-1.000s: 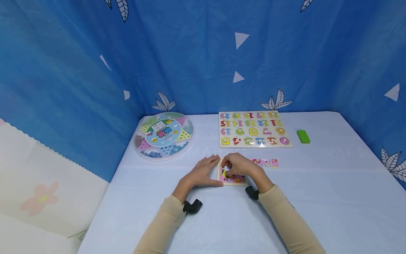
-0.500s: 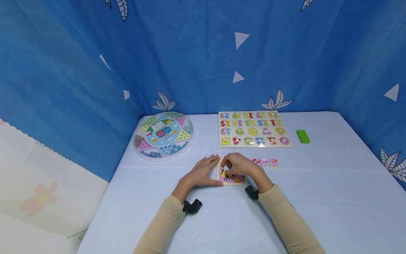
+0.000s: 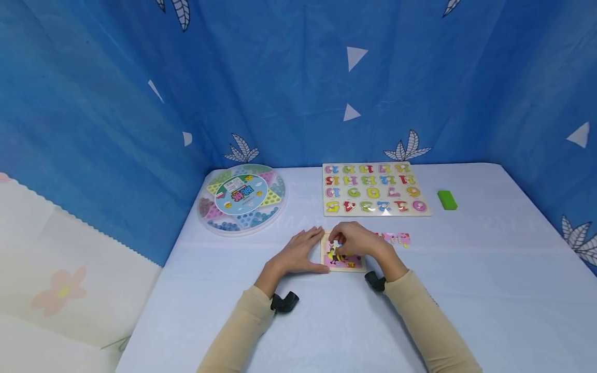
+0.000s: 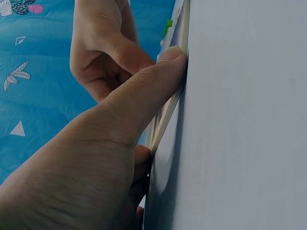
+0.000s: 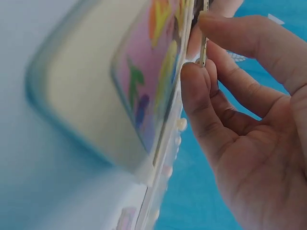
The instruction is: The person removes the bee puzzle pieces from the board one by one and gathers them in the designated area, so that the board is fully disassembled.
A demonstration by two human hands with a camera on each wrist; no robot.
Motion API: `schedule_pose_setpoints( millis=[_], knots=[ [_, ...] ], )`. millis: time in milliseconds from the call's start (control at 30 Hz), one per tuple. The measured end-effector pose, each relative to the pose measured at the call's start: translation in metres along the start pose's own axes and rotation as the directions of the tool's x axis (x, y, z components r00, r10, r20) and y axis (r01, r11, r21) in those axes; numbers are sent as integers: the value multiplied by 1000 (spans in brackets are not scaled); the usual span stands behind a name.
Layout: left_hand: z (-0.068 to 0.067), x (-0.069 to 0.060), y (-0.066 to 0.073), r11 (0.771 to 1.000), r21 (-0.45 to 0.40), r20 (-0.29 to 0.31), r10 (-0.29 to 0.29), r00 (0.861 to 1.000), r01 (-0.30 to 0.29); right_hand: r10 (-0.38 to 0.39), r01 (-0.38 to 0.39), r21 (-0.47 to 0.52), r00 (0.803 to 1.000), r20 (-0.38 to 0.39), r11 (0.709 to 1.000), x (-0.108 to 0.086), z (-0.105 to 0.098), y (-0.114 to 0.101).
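Note:
A small jigsaw puzzle board point(image 3: 351, 269) with a pale wooden frame and a bee picture lies on the table. My left hand point(image 3: 296, 255) rests along its left side, fingers extended, with the thumb on the near left corner. In the left wrist view that thumb point(image 4: 148, 91) presses on the frame's edge. Over the board's far part, my right hand point(image 3: 356, 240) pinches a puzzle piece point(image 5: 204, 50) between thumb and fingers, held on edge in the right wrist view. The right hand hides part of the picture. Several loose pink pieces point(image 3: 395, 239) lie right of the board.
Behind the board lies a number peg puzzle point(image 3: 375, 199), with a green block point(image 3: 447, 200) to its right. A round Chinese checkers set point(image 3: 241, 199) stands at the back left. Blue patterned cloth point(image 3: 298, 93) hangs behind the white table point(image 3: 489, 290).
My right hand has shifted slightly right and away from me with the puzzle piece, showing a little more of the bee picture. The left hand stays on the board.

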State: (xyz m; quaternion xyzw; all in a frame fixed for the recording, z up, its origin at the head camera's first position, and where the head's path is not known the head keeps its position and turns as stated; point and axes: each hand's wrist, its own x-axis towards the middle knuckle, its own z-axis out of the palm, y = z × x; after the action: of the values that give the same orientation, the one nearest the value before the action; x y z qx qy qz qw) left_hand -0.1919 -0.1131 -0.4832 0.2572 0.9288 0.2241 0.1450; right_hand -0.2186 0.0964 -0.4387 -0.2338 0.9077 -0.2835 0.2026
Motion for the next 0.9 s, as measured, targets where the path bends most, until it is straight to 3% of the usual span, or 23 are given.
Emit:
schedule_pose_setpoints(
  millis=[233,900],
  knots=[
    [0,2,2,1000,10,3,3,1000,-3,52,-52,30,999,-7,998,-9,-6,9],
    [1,2,-2,1000,-21,5,-17,1000,17,61,-61,-5,996,-68,998,-37,-20,31]
  ],
)
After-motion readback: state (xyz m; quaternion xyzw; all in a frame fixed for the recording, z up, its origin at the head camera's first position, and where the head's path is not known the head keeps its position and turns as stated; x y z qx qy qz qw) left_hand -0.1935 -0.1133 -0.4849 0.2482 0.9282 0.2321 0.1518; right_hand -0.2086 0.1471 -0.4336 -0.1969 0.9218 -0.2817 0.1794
